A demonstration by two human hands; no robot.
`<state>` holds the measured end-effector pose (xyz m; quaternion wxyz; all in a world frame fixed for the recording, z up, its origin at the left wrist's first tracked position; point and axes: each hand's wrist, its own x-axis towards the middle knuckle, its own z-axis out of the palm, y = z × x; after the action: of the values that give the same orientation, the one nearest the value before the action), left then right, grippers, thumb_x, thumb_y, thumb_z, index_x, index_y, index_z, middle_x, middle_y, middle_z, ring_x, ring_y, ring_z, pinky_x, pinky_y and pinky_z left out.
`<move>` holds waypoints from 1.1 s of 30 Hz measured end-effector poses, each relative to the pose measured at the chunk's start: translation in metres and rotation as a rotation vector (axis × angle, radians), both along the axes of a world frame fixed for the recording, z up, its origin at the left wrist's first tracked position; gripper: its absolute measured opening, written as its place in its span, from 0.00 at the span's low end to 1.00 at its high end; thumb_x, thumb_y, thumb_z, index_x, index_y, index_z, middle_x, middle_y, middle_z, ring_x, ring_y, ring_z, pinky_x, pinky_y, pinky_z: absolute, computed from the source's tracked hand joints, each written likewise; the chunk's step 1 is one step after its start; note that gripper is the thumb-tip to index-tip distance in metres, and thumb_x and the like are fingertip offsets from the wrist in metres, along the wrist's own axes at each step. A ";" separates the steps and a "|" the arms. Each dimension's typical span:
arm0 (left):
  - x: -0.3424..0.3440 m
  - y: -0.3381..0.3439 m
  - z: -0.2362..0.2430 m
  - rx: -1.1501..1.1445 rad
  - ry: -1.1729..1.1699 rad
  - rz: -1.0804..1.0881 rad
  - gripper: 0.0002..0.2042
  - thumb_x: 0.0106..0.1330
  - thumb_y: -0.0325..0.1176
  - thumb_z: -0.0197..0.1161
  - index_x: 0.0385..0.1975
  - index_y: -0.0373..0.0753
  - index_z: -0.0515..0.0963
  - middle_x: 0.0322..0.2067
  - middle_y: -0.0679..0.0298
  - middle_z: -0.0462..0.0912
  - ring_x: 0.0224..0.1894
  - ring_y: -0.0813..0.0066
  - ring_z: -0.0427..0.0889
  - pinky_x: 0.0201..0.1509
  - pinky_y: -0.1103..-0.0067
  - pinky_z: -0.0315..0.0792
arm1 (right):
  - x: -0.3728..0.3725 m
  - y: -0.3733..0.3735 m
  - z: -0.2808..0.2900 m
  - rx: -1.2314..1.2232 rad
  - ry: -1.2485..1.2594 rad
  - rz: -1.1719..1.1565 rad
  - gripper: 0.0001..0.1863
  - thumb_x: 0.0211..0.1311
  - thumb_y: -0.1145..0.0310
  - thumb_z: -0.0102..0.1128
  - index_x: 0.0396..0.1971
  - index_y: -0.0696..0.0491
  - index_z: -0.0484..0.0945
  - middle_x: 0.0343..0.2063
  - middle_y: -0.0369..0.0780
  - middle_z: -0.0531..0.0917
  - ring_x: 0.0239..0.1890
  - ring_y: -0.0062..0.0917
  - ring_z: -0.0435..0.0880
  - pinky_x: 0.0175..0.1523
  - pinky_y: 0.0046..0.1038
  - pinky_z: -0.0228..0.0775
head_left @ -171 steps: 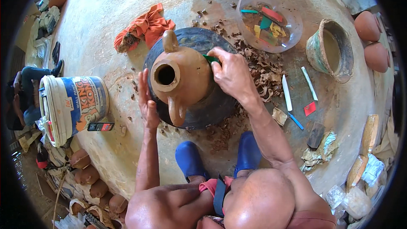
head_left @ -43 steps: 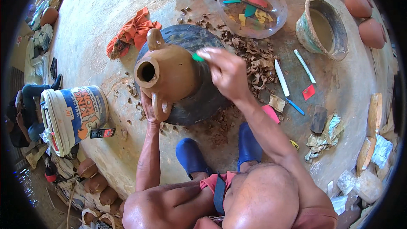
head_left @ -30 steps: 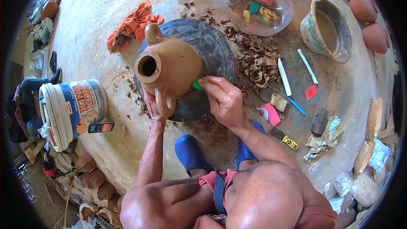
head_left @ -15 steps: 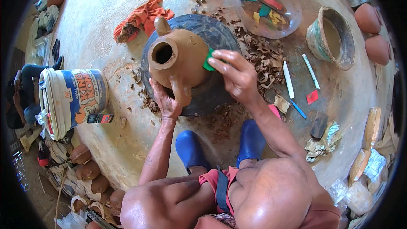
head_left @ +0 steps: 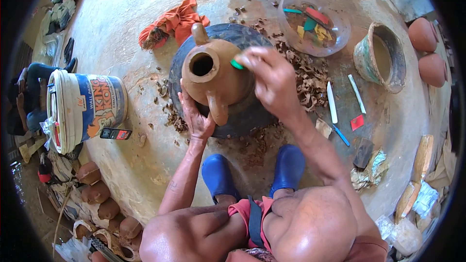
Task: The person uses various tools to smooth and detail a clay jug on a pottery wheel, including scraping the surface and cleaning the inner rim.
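The clay jar — probably heavy, easily dented — is best held by its belly: left hand opened against it, green scraper pinched in right hand.

Single view: head-worn wide fisheye, left unit of a side-by-side pair. Faces steeply down, upright, unmirrored, over the wearer's bent knees, near at lower edge. Clay jug close below, slightly left of centre, seen from above into its mouth. Floor covered broadly; white pail, farther left, seen side-on.
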<state>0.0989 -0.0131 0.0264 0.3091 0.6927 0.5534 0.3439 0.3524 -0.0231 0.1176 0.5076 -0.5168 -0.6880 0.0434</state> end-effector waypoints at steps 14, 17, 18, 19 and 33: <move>-0.005 -0.001 -0.013 0.015 -0.017 0.007 0.60 0.63 0.60 0.73 0.85 0.34 0.44 0.80 0.46 0.62 0.82 0.51 0.62 0.87 0.50 0.35 | -0.010 -0.028 -0.032 0.164 -0.086 0.015 0.24 0.55 0.79 0.70 0.53 0.46 0.91 0.54 0.43 0.85 0.56 0.43 0.87 0.59 0.42 0.87; 0.003 -0.005 -0.025 0.072 0.033 0.001 0.62 0.62 0.67 0.70 0.86 0.35 0.43 0.81 0.46 0.61 0.82 0.50 0.61 0.87 0.49 0.35 | -0.007 -0.061 -0.056 0.082 -0.133 -0.037 0.22 0.57 0.78 0.70 0.53 0.46 0.92 0.54 0.43 0.83 0.57 0.43 0.87 0.59 0.42 0.87; 0.002 -0.005 -0.025 0.098 0.063 0.007 0.63 0.62 0.69 0.69 0.86 0.35 0.43 0.81 0.47 0.60 0.83 0.50 0.61 0.87 0.49 0.35 | -0.008 -0.064 -0.064 0.052 -0.150 -0.017 0.21 0.57 0.77 0.70 0.52 0.47 0.92 0.53 0.43 0.85 0.55 0.42 0.88 0.57 0.41 0.88; 0.000 -0.006 -0.025 0.121 0.096 0.014 0.63 0.61 0.71 0.68 0.86 0.35 0.43 0.81 0.47 0.59 0.83 0.50 0.60 0.87 0.48 0.35 | -0.006 -0.069 -0.069 0.055 -0.149 -0.022 0.21 0.57 0.77 0.70 0.52 0.47 0.92 0.53 0.43 0.85 0.55 0.42 0.88 0.57 0.41 0.88; 0.022 -0.028 -0.009 0.040 -0.184 0.018 0.65 0.64 0.75 0.65 0.86 0.37 0.38 0.83 0.46 0.54 0.85 0.48 0.53 0.87 0.48 0.28 | -0.001 -0.039 -0.041 0.214 -0.187 0.036 0.22 0.51 0.69 0.73 0.50 0.44 0.93 0.52 0.37 0.85 0.56 0.37 0.86 0.55 0.39 0.88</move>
<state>0.1211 -0.0409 0.0171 0.3417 0.6592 0.5218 0.4199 0.3517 -0.0620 0.0770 0.4928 -0.4491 -0.7421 -0.0694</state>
